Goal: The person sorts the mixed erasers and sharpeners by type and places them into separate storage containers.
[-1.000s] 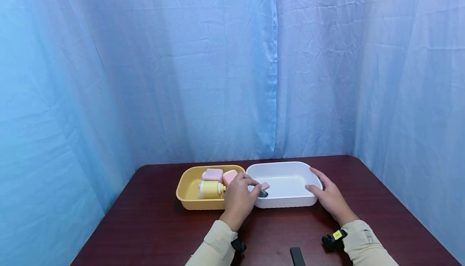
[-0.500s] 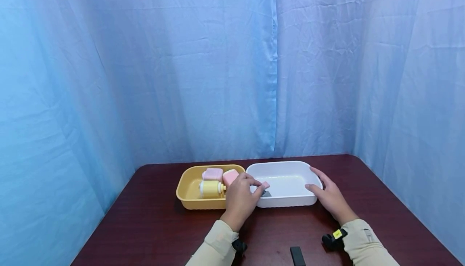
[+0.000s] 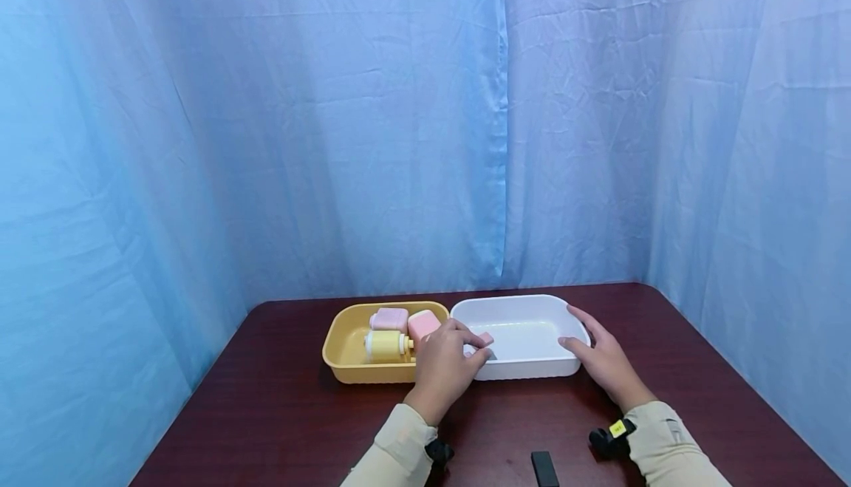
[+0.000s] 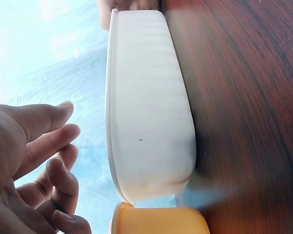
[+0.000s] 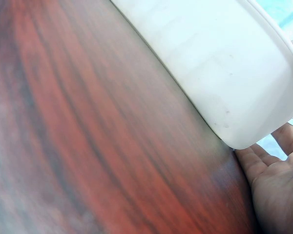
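My left hand (image 3: 447, 361) is over the left end of the white tray (image 3: 525, 367), thumb and fingers apart. In the left wrist view this hand (image 4: 34, 165) has nothing between its loosely bent fingers, beside the tray's rim. A small pink piece (image 3: 487, 338) lies in the tray just past the fingertips. A bit of something grey shows by the thumb tip, mostly hidden by the hand. My right hand (image 3: 608, 365) grips the tray's right end, thumb over the rim, fingers along the outer side.
Against the white tray's left side stands a yellow tray (image 3: 342, 369). In it lie a yellow bottle (image 3: 385, 346), a lilac bottle (image 3: 389, 320) and a pink block-like item (image 3: 422, 324). A black bar (image 3: 545, 469) lies near the front edge. Blue curtains (image 3: 399, 140) surround the table.
The small dark grey thing at my left fingertips has gone down into the white tray, and the thumb and fingers have parted. My right hand and both trays have stayed put.
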`<state>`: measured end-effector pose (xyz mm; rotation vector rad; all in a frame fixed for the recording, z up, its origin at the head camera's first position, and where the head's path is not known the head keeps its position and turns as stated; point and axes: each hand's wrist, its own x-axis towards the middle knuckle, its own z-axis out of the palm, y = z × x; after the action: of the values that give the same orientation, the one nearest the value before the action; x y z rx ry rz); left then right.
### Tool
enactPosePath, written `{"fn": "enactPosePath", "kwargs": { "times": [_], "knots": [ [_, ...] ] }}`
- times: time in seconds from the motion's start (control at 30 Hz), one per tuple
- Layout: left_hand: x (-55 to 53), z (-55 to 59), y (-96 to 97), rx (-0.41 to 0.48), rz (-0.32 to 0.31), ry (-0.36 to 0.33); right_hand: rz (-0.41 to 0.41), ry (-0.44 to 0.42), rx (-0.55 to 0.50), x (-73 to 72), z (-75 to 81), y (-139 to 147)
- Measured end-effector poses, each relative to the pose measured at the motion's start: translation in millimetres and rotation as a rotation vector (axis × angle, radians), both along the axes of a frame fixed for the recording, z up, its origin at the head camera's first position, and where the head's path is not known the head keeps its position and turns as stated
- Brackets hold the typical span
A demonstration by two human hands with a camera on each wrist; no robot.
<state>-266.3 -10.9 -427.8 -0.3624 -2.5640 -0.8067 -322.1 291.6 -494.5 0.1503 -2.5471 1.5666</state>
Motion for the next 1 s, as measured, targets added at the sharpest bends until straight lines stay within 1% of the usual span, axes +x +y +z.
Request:
{"fn": "enactPosePath", "kwargs": {
  "times": [0.17,0.4,0.53,0.7,0.9,1.0],
  "knots": [
    [1.8,1.6,1.6,-0.012,-0.041,-0.020,-0.001,0.003,0.000,1.0,0.9,-0.2],
    [3.6,2.0,3.5,-0.017,-0.121,-0.085,0.003,0.003,-0.015,2.0,1.5,-0.9],
    [4.9,2.0,4.7,-0.023,-0.161,-0.107,0.002,0.003,-0.015,1.7,1.4,-1.0],
    [6.9,3.4,6.2,-0.029,-0.239,-0.129,0.003,0.009,-0.016,1.5,1.2,-0.9],
    [8.1,3.8,9.1,-0.034,-0.373,-0.148,0.000,0.014,-0.007,2.2,1.6,-1.4],
    [9.3,4.1,9.6,-0.032,-0.418,-0.169,-0.003,0.011,-0.002,2.3,1.6,-1.7]
  ]
}}
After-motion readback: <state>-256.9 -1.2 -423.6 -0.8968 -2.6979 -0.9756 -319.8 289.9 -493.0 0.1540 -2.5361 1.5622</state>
